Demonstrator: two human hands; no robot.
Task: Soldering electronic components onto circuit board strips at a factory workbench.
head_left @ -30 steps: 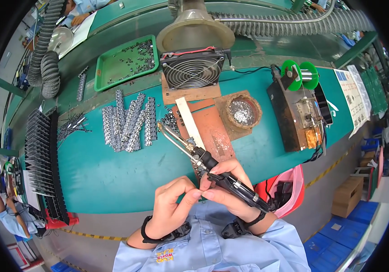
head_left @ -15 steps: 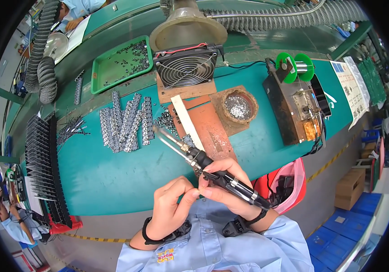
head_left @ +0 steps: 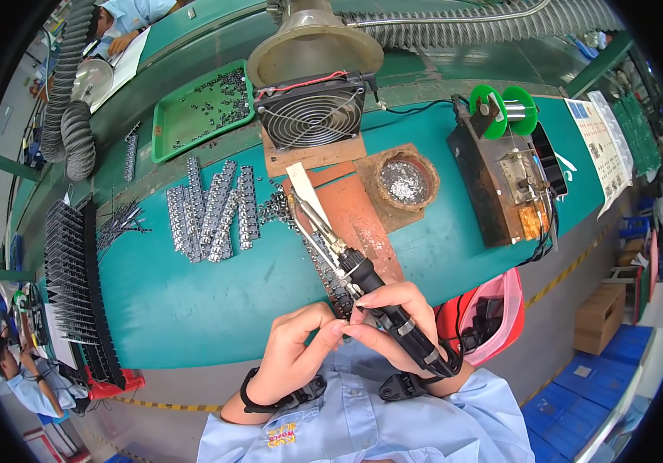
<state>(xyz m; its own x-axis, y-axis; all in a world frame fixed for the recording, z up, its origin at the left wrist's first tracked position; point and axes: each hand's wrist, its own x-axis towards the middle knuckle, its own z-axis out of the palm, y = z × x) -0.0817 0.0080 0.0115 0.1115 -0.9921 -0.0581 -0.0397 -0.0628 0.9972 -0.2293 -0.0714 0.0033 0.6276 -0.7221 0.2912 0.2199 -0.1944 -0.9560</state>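
Observation:
My right hand is closed around a black-handled soldering iron with a metal front and a thin feed tube alongside. Its tip points away from me, to the upper left, over a pile of small loose parts. My left hand is closed in a pinch, its fingertips meeting those of the right; whatever lies between them is too small to make out. Beneath the iron, a strip of small metal-and-black components runs toward my fingers. More such strips lie side by side on the green mat.
Beyond the brown board stand a fan and a fume hood. A solder-flecked bowl, a solder feeder with green spool and a red bin are rightward. Leftward are a green tray and a black pin rack.
The soldering iron has swung to the right and stands steeper, exposing more of the component strip beneath. My hands stay together, with the left nearly still.

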